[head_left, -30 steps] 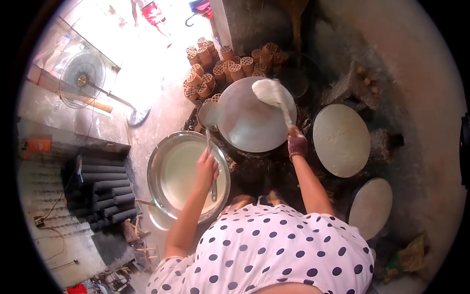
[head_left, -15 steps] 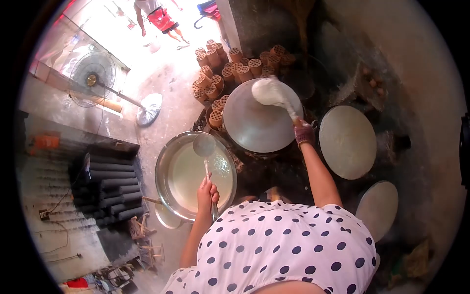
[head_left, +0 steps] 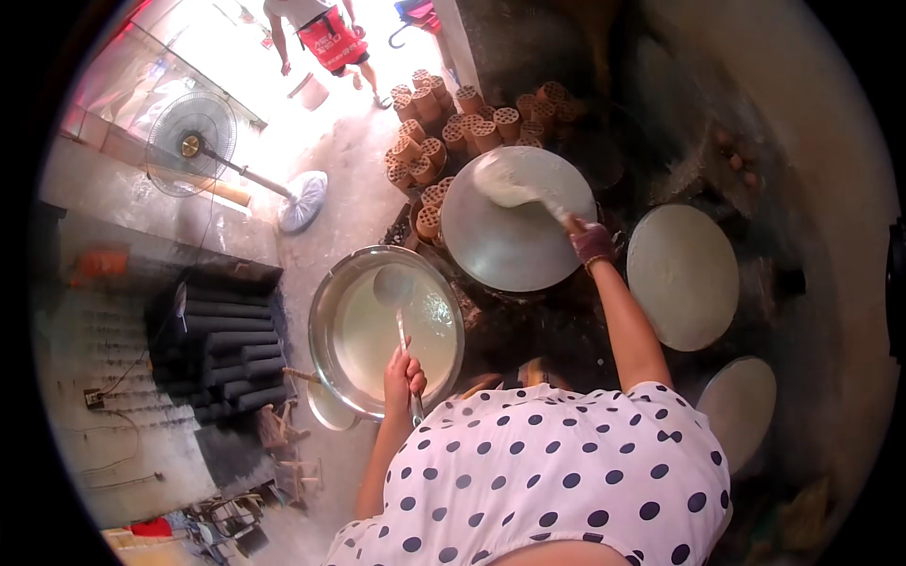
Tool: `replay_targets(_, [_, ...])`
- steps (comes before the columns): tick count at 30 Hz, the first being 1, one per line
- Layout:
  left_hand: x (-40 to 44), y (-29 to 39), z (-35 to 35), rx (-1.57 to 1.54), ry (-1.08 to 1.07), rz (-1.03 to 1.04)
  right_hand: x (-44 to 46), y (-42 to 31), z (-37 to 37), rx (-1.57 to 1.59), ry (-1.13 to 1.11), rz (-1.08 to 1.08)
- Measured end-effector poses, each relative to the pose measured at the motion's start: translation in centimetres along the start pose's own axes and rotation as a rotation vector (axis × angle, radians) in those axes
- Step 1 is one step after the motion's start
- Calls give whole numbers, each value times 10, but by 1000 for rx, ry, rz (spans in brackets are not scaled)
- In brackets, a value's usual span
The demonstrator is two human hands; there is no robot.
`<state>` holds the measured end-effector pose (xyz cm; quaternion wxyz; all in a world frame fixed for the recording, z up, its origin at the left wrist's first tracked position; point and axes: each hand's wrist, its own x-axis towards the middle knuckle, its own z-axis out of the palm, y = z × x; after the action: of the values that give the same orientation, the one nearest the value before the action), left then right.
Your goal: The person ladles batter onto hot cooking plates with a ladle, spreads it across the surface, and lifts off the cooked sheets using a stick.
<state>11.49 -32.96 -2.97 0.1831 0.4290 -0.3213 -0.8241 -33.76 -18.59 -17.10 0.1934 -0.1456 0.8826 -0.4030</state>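
Observation:
My left hand [head_left: 404, 374] is closed around the handle of a ladle [head_left: 393, 285], whose round bowl is over the pale batter [head_left: 366, 341] in a wide metal basin [head_left: 321, 368]. My right hand [head_left: 590, 241], in a dark reddish glove, grips a paddle-like spreader [head_left: 510, 185] with a broad white head. That head lies across the upper left of a round griddle [head_left: 514, 255], seemingly against its surface. The griddle's surface is greyish and smooth. Whether the spreader's head is cloth, bristle or solid cannot be made out.
Perforated clay-coloured cylinders [head_left: 444, 132] are piled behind the griddle. Round pale discs [head_left: 684, 278] stand to the right. Black cylinders [head_left: 231, 349] are stacked at left, near a pedestal fan [head_left: 192, 144]. Another person [head_left: 330, 38] walks near the bright doorway, beside a bucket [head_left: 309, 91].
The spreader's head has swept left across the griddle as my right hand turned. My left hand keeps the ladle over the basin. The other person has come closer, and the view has shifted slightly.

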Motion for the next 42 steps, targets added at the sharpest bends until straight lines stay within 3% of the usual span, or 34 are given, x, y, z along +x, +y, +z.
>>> replay_targets(1, [-3, -1, 0, 9, 17, 14, 0, 3, 1, 10, 145, 120])
replay_targets(2, [-5, -3, -1, 10, 27, 12, 1, 4, 5, 11, 135, 123])
replay_targets(4, [-6, -7, -5, -23, 29, -22, -5, -12, 12, -362, 185, -32])
replay_targets(8, [-3, -14, -7, -70, 30, -51, -4, -35, 42, -356, -8, -83])
replay_targets(10, [-3, -16, -7, -107, 23, -60, 4, -19, 51, -141, -174, -121])
replay_targets(13, [-9, -14, -1, -38, 37, -48, -4, -22, -2, -141, -152, -231])
replay_targets(14, [-10, -16, -1, -43, 48, -42, 8, -3, 12, 172, -67, -161])
replay_targets(15, [-11, -18, -1, -54, 58, -46, 10, -6, 15, 173, -81, -162])
replay_targets(17, [-13, -20, -2, -61, 75, -49, 18, -15, 20, -46, 17, -13])
replay_targets(18, [-13, -20, -1, -53, 82, -55, 23, -14, 34, -350, -50, -12])
replay_targets(19, [-13, -21, 1, -46, 85, -60, 11, -26, 33, -350, -51, -12])
replay_targets(21, [-12, -21, 2, -70, 95, -64, -13, -45, 28, -294, -209, -163])
replay_targets(25, [-16, -23, 5, -63, 103, -46, 18, 7, 18, -155, -299, -336])
replay_targets(26, [-15, -26, 3, -68, 111, -42, 24, 5, 10, -204, -288, -193])
replay_targets(27, [-14, -31, -2, -78, 114, -47, 22, -7, 6, -203, -300, -197])
replay_targets(29, [-15, -33, -3, -88, 127, -46, 20, -33, 9, -215, -95, -84])
replay_targets(30, [-15, -34, -1, -104, 150, -63, 34, -13, 31, -364, -125, -210])
replay_targets(34, [-17, -36, -4, -168, 125, -65, 13, 1, 31, -228, -362, -372])
replay_targets(39, [-26, -42, -2, -182, 161, -58, 40, 15, 15, -145, -357, -251])
replay_targets(41, [-26, -42, 2, -184, 192, -73, 48, -8, 28, -201, -208, -294])
replay_targets(42, [-26, -42, 4, -192, 223, -91, 27, -32, 16, -230, -222, -493])
